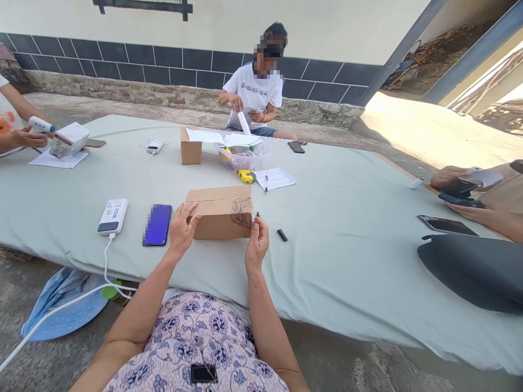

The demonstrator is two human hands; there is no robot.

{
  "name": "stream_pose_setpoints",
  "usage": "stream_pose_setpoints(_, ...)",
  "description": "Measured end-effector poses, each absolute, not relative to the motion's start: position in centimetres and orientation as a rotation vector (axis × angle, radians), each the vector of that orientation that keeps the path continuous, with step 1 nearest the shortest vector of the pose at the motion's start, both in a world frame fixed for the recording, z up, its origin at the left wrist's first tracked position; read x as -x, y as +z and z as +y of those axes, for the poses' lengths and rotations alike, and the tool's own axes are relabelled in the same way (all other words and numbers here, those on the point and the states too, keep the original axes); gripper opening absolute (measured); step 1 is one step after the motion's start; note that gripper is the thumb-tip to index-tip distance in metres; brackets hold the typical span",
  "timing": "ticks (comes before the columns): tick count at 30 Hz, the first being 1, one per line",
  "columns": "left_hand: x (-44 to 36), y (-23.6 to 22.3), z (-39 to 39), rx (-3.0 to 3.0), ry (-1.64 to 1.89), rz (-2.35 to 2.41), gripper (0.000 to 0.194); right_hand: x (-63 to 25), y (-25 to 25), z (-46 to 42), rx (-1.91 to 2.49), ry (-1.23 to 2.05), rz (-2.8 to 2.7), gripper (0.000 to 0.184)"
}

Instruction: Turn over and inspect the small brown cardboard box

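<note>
A brown cardboard box lies on the cloth in front of me, with dark scribbled lines over its right end. My left hand grips the box's left end, fingers on top and thumb along the front. At the right end, my right hand is closed in a pinch around a black marker; only its dark tip shows, and the hand hides the rest. A black marker cap lies on the cloth just right of that hand.
Left of the box are a phone and a cabled white power bank. Beyond it stand a yellow tape measure, paper, a plastic basket and a small box. People sit across and at both sides. A dark cap-like item lies right.
</note>
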State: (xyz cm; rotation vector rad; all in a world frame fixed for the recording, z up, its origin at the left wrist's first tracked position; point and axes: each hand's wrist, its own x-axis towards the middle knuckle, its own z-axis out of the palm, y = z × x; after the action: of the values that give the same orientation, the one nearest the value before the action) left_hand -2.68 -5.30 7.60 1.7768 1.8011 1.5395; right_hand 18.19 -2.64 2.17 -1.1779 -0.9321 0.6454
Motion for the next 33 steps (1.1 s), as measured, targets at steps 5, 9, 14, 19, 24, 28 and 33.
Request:
stream_pose_setpoints(5,3.6,7.5,-5.0,-1.562,1.69,1.714,0.061,-18.1,2.2,-2.4,1.144,0.686,-0.901,0.051)
stream_pose_setpoints(9,3.2,7.2,-5.0,-1.364,1.698,1.619,0.061,-18.2,2.2,-2.5,1.085,0.7,-0.883,0.053)
stream_pose_setpoints(14,2.2,7.0,-5.0,-1.101,1.679,1.424,0.066,-18.2,2.3,-2.7,1.039,0.661,-0.905,0.063)
stream_pose_setpoints(19,0.5,6.7,-5.0,-0.785,1.591,1.262,0.069,-17.8,2.2,-2.6,0.979,0.747,-1.108,0.073)
stream_pose_setpoints(24,-0.1,6.0,-4.8,-0.552,1.515,1.166,0.052,-17.5,2.0,-2.8,1.045,0.785,-1.221,0.057)
stream_pose_setpoints(28,0.2,5.8,-4.6,-0.499,1.497,1.159,0.045,-17.5,2.0,-2.8,1.079,0.796,-1.275,0.055)
stream_pose_setpoints(33,0.4,5.8,-4.5,-0.513,1.496,1.141,0.044,-17.6,2.0,-2.9,1.077,0.844,-1.312,0.06)
